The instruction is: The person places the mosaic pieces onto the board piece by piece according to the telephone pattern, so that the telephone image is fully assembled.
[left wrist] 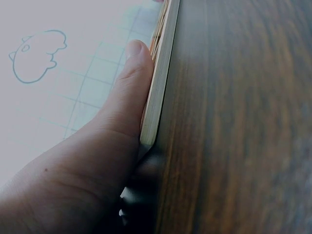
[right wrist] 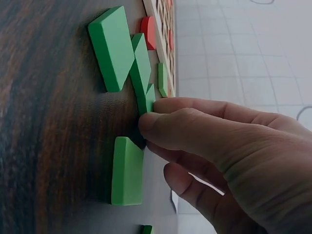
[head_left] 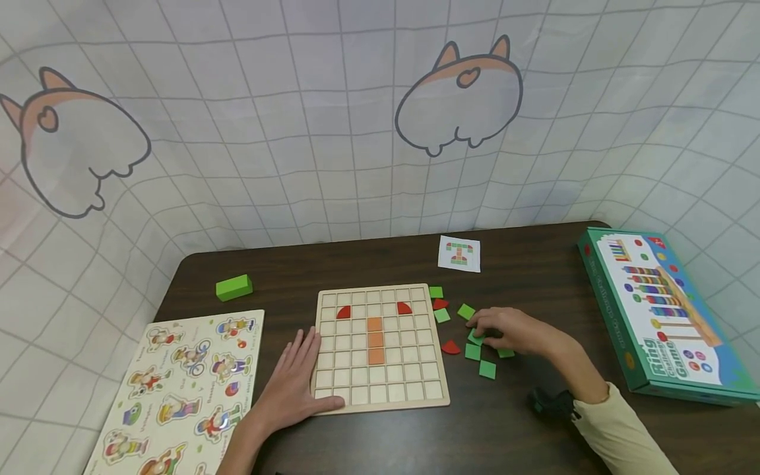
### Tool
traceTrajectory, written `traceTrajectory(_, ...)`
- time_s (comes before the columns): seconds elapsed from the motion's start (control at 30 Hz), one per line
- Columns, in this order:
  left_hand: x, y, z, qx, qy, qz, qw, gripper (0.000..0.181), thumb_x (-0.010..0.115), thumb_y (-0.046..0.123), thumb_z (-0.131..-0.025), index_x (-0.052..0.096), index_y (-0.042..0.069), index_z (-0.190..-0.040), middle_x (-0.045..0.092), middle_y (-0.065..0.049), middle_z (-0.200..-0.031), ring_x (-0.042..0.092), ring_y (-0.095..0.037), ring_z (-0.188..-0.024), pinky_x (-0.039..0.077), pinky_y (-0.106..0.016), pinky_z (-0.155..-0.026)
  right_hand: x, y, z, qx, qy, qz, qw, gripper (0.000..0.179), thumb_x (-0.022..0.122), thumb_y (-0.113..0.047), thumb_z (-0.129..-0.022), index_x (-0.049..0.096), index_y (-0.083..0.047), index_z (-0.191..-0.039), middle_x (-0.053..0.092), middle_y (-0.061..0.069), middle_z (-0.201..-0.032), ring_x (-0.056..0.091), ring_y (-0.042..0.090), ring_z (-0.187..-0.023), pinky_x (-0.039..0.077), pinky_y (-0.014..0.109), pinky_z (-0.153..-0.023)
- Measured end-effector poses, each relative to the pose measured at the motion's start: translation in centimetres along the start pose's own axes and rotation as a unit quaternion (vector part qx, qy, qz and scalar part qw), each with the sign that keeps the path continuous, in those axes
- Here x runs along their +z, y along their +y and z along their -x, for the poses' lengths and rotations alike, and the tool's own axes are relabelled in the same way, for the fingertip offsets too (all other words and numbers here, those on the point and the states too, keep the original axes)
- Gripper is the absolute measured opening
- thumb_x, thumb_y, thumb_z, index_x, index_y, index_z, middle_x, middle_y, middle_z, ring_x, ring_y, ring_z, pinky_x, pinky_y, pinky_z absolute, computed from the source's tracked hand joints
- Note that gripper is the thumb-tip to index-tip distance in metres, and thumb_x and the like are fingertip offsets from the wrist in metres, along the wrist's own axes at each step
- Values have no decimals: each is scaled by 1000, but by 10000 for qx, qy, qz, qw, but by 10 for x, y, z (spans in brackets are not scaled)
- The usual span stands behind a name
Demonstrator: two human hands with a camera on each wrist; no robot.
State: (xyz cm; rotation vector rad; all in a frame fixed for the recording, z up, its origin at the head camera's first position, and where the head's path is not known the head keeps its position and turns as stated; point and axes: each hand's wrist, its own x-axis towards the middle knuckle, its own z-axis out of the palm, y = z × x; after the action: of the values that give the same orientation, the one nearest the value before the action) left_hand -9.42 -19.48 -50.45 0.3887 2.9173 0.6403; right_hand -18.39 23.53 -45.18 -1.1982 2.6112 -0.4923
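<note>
The grid board [head_left: 411,373] on a dark bench [head_left: 380,442], checked white cloth [head_left: 332,158] behind.
I see cartoon animals [head_left: 460,99] on the cloth; the grid board has a picture puzzle [head_left: 198,396] and a green block [head_left: 234,288] to its left, a card [head_left: 460,254] beyond its far right corner, a green box [head_left: 671,316] well to its right; green tiles [head_left: 487,369] and red pieces [head_left: 450,347] clutter its right side, where the right grip [head_left: 513,330] pinches a green tile [head_left: 475,337]; the left grip [head_left: 292,388], fingers straight, touches the grid board's left and near edges; inside it sit three orange squares [head_left: 376,340] and two red quarter-circles [head_left: 344,312].
</note>
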Motion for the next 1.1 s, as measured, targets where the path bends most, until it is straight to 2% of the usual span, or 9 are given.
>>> traceTrajectory(0.23, 1, 0, 0, 13, 24, -54, 10000, 125, 63, 80, -67, 15, 6, -156, 9, -11, -165, 8, -36, -152, 17, -58, -120, 1, 6, -1, -196, 92, -170, 9996, 15, 71, -9, -87, 72, -14, -101, 68, 5, -112, 64, 22, -101, 56, 36, -82)
traceTrajectory(0.4, 1, 2, 0, 12, -6, -33, 10000, 125, 63, 80, -68, 15, 6, -156, 9, -11, -165, 8, -35, -152, 16, -58, -120, 6, 10, -1, -419, 389, -148, 9983, 12, 72, -12, -87, 73, -14, -98, 67, 1, -105, 63, 15, -94, 56, 31, -78)
traceTrajectory(0.5, 0, 2, 0, 23, -6, 16, 10000, 124, 64, 78, -68, 15, 6, -156, 9, -11, -165, 8, -36, -152, 15, -58, -120, 6, 10, -3, -593, 954, 89, 9936, 13, 74, -11, -84, 73, -14, -97, 66, -1, -101, 62, 11, -87, 55, 27, -72)
traceTrajectory(0.6, 0, 2, 0, 24, 12, 44, 10000, 124, 65, 78, -68, 16, 6, -156, 9, -11, -165, 8, -35, -152, 15, -58, -120, 3, 4, -11, -748, 1792, 153, 9809, 20, 78, -7, -79, 73, -12, -98, 64, 1, -99, 62, 13, -80, 54, 28, -66)
traceTrajectory(0.67, 0, 1, 0, 26, 42, 6, 10000, 125, 65, 78, -67, 15, 6, -156, 9, -11, -165, 8, -36, -152, 16, -58, -120, 1, -4, -23, -806, 2251, 61, 9710, 25, 79, -5, -76, 73, -12, -100, 64, 2, -99, 62, 15, -77, 54, 29, -62)
traceTrajectory(0.73, 0, -1, 1, 22, 46, 0, 10000, 125, 64, 79, -68, 15, 6, -156, 9, -10, -165, 8, -35, -152, 15, -57, -120, 0, -16, -39, -831, 2448, -75, 9660, 28, 79, -5, -76, 73, -11, -102, 64, 3, -99, 62, 17, -76, 53, 30, -61)
traceTrajectory(0.87, 1, -1, 1, 30, 24, 9, 10000, 125, 64, 79, -68, 13, 7, -156, 8, -10, -165, 7, -35, -152, 15, -57, -120, 3, -46, -80, -767, 2254, -114, 9712, 25, 77, -13, -81, 73, -13, -105, 65, 1, -102, 62, 16, -78, 51, 25, -63)
traceTrajectory(1.0, -1, 0, 1, -9, -34, -8, 10000, 125, 63, 80, -68, 12, 7, -156, 6, -9, -165, 6, -34, -153, 15, -57, -120, 12, -72, -126, -690, 1726, -76, 9825, 20, 73, -21, -87, 73, -14, -105, 66, 2, -105, 65, 15, -82, 52, 21, -68)
traceTrajectory(1.1, -2, 1, 0, 3, -44, -26, 10000, 124, 62, 80, -68, 13, 7, -156, 7, -9, -165, 7, -34, -153, 15, -57, -120, 19, -80, -153, -566, 1314, -130, 9896, 19, 69, -25, -90, 73, -14, -105, 65, 2, -105, 67, 15, -88, 54, 22, -74)
